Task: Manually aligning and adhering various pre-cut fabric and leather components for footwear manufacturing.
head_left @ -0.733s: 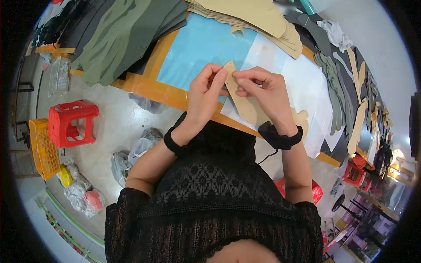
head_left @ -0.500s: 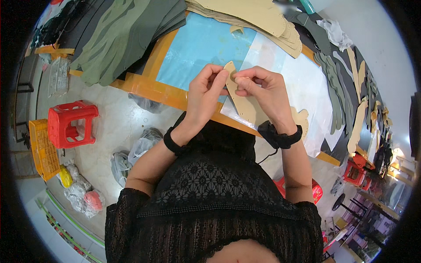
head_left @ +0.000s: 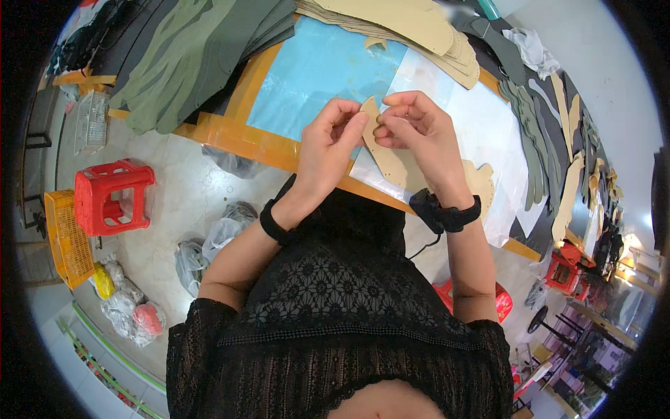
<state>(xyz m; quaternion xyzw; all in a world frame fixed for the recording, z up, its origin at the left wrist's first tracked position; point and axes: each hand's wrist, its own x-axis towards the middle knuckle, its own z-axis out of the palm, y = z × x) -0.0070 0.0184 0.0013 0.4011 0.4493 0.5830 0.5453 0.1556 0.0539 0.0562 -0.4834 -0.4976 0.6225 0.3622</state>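
Observation:
A flat tan cut-out piece (head_left: pixel 385 155) with small punched holes along its edge is held up over the front edge of the table. My left hand (head_left: pixel 326 150) pinches its upper left tip. My right hand (head_left: pixel 417 133) grips its upper right side, fingers curled. Both wrists wear black bands. Another tan cut-out (head_left: pixel 481 183) lies on the white sheet (head_left: pixel 488 126) just right of my right wrist. A blue sheet (head_left: pixel 314 70) covers the table under my left hand.
Stacks of tan pieces (head_left: pixel 412 24) and olive green fabric (head_left: pixel 195 56) lie at the table's far side, more cut-outs (head_left: pixel 551 140) to the right. On the floor at left stand a red stool (head_left: pixel 108 195), a yellow crate (head_left: pixel 66 237) and plastic bags (head_left: pixel 209 244).
Both hands hold the tan piece as before; only the fingers have shifted slightly at its top end.

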